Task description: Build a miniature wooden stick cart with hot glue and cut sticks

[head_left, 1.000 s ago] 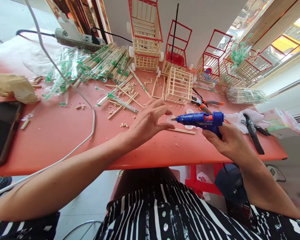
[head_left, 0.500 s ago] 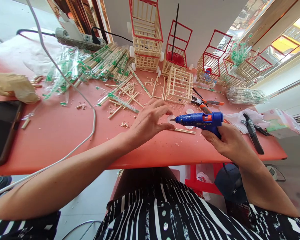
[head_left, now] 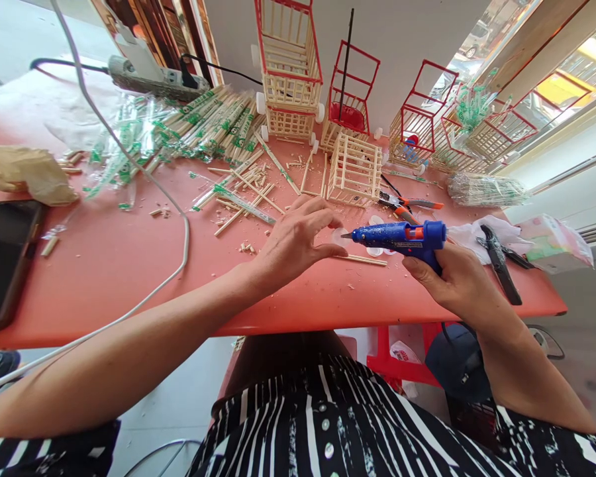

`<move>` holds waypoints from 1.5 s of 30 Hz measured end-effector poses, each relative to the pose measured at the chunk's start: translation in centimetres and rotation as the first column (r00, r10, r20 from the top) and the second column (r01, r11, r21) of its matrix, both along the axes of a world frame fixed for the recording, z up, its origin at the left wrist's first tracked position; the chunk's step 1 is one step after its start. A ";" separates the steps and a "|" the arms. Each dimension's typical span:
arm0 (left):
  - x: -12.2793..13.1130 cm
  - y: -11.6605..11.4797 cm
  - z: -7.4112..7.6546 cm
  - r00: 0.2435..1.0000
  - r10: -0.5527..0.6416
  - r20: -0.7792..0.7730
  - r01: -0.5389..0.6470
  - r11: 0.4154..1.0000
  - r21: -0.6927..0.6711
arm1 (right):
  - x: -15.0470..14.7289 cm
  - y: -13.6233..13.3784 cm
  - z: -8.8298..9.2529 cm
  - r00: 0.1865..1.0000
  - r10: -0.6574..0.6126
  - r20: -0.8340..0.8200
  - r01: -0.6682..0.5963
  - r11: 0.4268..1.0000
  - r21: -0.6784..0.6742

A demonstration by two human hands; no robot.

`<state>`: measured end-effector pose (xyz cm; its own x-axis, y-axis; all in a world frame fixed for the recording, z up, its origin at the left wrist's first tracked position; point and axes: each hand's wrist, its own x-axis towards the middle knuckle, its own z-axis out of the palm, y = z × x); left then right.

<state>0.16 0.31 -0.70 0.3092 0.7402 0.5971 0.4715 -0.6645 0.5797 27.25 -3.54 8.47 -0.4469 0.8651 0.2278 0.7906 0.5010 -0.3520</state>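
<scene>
My right hand (head_left: 457, 278) is wrapped round the handle of a blue glue gun (head_left: 392, 235), its nozzle pointing left. Between the thumb and fingers of my left hand (head_left: 302, 235) is a small whitish translucent disc (head_left: 338, 237), and the nozzle tip is at its right side. Below the gun a few thin wooden sticks (head_left: 362, 260) lie on the table, and more pale discs (head_left: 375, 250) show partly behind it. A small frame of glued wooden sticks (head_left: 355, 171) stands just beyond my hands.
Red-trimmed stick carts (head_left: 291, 73) stand along the back. Wrapped chopsticks (head_left: 218, 126) and cut pieces lie at back left. Pliers (head_left: 402, 204), a black clamp-like tool (head_left: 499, 262) and a plastic-wrapped pack (head_left: 556, 242) are at right. A white cable (head_left: 186, 242) crosses the left side.
The glue gun has shifted very slightly right, its tip drawing back a little across the disc. My left hand keeps almost the same place and grip.
</scene>
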 end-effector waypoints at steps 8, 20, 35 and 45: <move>0.1 0.1 -0.2 1.000 0.001 0.009 -0.001 1.000 0.016 | 0.6 -0.2 -0.3 1.000 0.023 0.005 -0.023 1.000 0.004; 0.0 -0.2 0.3 1.000 0.017 -0.022 -0.018 0.999 -0.037 | 0.2 0.1 -0.5 1.000 0.011 0.007 -0.011 1.000 0.001; 0.1 0.0 -0.1 1.000 0.016 -0.017 -0.016 1.000 -0.009 | 0.7 -0.1 -0.4 0.999 -0.019 0.026 0.019 1.000 0.008; 0.1 -0.2 0.3 0.999 0.019 -0.032 -0.020 0.999 -0.041 | 0.1 -0.3 -0.2 0.999 0.011 0.034 -0.010 1.000 -0.021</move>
<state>0.25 0.15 -0.38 0.3121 0.7705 0.5558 0.5026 -0.6304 0.5916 27.37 -3.81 8.31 -0.4629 0.8649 0.1940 0.7971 0.5019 -0.3357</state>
